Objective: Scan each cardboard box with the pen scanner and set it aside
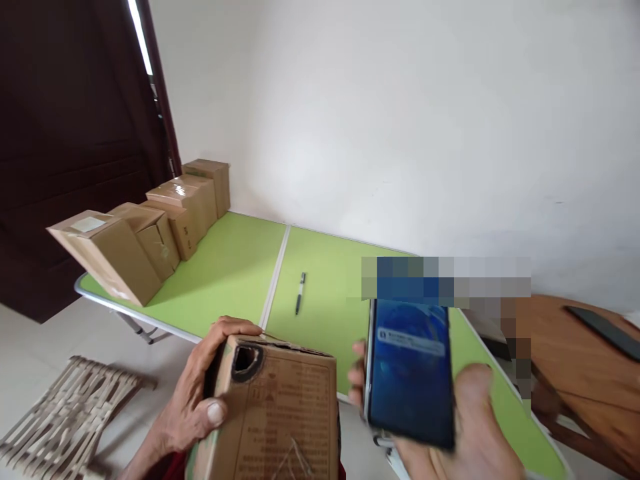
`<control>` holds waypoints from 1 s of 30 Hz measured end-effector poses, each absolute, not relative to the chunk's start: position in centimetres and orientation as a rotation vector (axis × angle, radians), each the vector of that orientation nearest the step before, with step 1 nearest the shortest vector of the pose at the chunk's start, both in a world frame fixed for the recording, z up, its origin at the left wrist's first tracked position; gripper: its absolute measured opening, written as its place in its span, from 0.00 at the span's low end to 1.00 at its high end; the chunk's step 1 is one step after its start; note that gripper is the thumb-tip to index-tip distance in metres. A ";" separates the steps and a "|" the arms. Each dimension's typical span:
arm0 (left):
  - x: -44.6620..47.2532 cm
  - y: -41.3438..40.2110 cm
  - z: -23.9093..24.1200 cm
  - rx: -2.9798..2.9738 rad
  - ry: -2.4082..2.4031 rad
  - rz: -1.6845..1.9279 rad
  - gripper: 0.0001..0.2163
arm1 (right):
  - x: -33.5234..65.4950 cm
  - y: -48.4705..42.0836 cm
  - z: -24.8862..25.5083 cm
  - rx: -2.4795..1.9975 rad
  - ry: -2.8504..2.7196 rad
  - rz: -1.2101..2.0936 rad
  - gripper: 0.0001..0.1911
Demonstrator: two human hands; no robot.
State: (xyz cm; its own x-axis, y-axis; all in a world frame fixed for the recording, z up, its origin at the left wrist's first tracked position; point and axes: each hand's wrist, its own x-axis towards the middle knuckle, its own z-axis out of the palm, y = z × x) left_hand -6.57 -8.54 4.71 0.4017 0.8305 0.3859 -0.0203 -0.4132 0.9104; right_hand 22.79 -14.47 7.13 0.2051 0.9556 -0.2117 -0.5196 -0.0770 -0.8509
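Note:
My left hand (200,390) grips the left top corner of a brown cardboard box (283,413) with printed text and a handle hole, held at the table's near edge. My right hand (465,427) holds a smartphone (410,370) upright beside the box, its blue screen lit and facing me. The fingers wrap round the phone's left side and the thumb lies on its right edge.
A green folding table (235,267) stands against a white wall (400,120). A pen (300,292) lies near its middle. Several taped cardboard boxes (145,227) line its left end. A wooden table (575,353) with a dark flat object (605,330) stands right. A woven stool (65,413) sits lower left.

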 end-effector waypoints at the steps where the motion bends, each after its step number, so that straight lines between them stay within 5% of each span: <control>1: -6.6 -8.5 4.6 1.725 0.710 1.140 0.39 | 23.5 -13.3 6.7 -1.022 -0.485 1.301 0.36; 12: -7.3 -8.7 4.1 1.667 0.796 1.096 0.40 | 28.4 -2.7 -4.7 -1.243 -0.269 1.330 0.18; 30: -7.9 -8.4 2.2 1.701 0.856 1.134 0.39 | 30.0 0.0 -5.9 -1.603 -0.552 1.159 0.16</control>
State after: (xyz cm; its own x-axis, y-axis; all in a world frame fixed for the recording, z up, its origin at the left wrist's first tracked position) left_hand -7.94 -8.36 2.20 0.3418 0.8834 0.3207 0.0658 -0.3629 0.9295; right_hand 30.04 -0.01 -5.93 0.4280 0.8069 -0.4070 -0.1926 -0.3586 -0.9134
